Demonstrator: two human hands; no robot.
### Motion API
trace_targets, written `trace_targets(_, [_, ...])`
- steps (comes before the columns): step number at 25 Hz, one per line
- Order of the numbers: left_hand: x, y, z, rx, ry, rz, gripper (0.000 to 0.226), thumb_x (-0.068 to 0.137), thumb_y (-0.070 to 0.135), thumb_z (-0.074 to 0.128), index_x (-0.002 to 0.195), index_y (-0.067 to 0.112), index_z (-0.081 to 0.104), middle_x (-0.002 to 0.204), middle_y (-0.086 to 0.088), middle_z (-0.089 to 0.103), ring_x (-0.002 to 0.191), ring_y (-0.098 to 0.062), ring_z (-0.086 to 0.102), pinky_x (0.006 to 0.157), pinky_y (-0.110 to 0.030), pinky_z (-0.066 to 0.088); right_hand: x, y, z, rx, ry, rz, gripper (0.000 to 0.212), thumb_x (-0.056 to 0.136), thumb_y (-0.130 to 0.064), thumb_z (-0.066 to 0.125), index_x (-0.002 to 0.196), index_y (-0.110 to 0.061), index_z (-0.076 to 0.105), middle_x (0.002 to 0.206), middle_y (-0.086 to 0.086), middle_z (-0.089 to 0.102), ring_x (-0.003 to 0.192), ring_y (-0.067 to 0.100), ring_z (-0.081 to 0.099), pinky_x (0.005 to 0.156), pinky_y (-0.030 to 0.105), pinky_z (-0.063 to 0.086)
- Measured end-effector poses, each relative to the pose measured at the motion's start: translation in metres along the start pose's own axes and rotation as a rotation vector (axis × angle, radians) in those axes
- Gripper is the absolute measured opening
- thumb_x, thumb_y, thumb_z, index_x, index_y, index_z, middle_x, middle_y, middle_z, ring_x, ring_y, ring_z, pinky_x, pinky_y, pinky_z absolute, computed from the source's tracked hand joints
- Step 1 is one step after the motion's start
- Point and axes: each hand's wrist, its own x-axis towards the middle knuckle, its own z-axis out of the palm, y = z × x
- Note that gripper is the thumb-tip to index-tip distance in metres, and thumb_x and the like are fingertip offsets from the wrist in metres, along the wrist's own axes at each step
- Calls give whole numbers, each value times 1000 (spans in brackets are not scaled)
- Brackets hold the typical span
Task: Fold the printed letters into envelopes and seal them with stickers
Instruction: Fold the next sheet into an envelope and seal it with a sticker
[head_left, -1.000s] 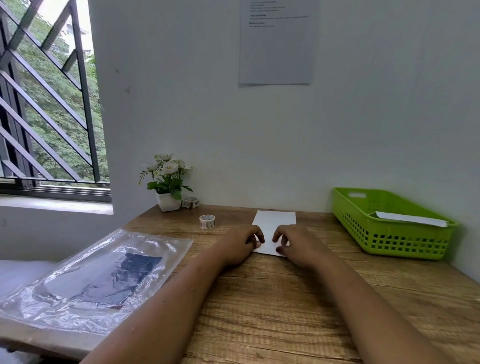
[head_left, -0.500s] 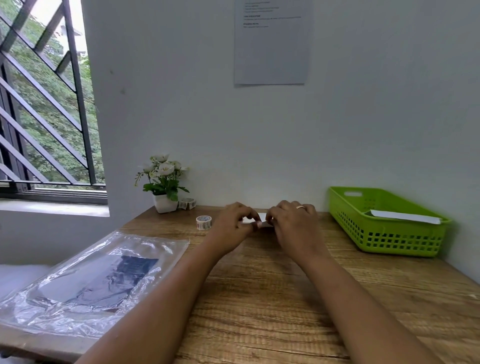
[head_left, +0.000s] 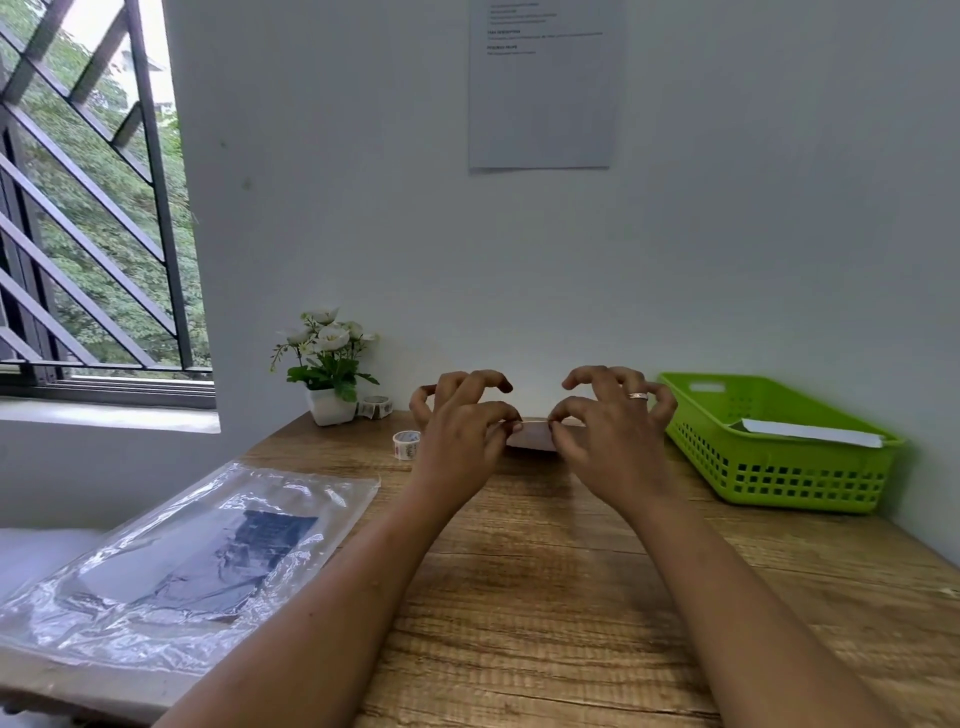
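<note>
Most of the paper (head_left: 530, 437) is hidden behind the hands, so I only see a thin edge and a small pale strip between them, at the far middle of the table (head_left: 545, 597). How it's folded is hard to make out. The left hand (head_left: 462, 431) and right hand (head_left: 613, 431) each pinch that edge between thumb and forefinger, with the other fingers arched up. The print on the wall sheet (head_left: 540, 88) is too small to read. The sticker roll (head_left: 406, 445) sits just left of the left hand. A second ago the paper lay flat and in plain view. Half a second ago the hands were closer together.
</note>
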Motion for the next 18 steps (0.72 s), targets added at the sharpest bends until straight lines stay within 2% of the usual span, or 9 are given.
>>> trace_targets(7, [2, 1, 1, -72, -40, -84, 11, 84, 27, 65, 81, 27, 75, 121, 11, 54, 114, -17, 42, 90, -42, 23, 3, 20, -5, -32, 1, 69, 6, 74, -31, 68, 70, -35, 70, 112, -16, 58, 114, 21, 48, 94, 40, 16])
trace_targets(10, [2, -12, 3, -164, 10, -156, 12, 81, 27, 63, 77, 27, 74, 114, 16, 51, 108, -17, 43, 89, -49, 35, 3, 32, -9, -47, 8, 124, 6, 76, -27, 67, 73, -32, 69, 112, -13, 59, 115, 22, 48, 95, 42, 18])
trace_targets(12, [2, -19, 4, -192, 30, -190, 13, 80, 29, 61, 77, 27, 74, 111, 20, 46, 105, -16, 42, 85, -49, 37, 3, 30, -11, 2, 34, 155, 5, 78, -30, 65, 76, -32, 69, 113, -13, 58, 115, 20, 45, 95, 42, 19])
trace_targets(15, [2, -10, 6, -212, 9, -166, 10, 83, 23, 65, 80, 25, 74, 114, 15, 51, 105, -15, 43, 83, -38, 29, 2, 3, -5, 6, -32, 18, 13, 78, -45, 66, 86, -37, 71, 118, -15, 56, 117, 15, 45, 93, 39, 17])
trace_targets(18, [0, 3, 5, -231, -3, -104, 13, 82, 23, 61, 83, 23, 74, 116, 9, 56, 102, -12, 44, 86, -39, 30, -2, -16, 5, -28, -62, -86, 9, 80, -40, 67, 81, -34, 74, 115, -15, 59, 113, 17, 50, 91, 39, 18])
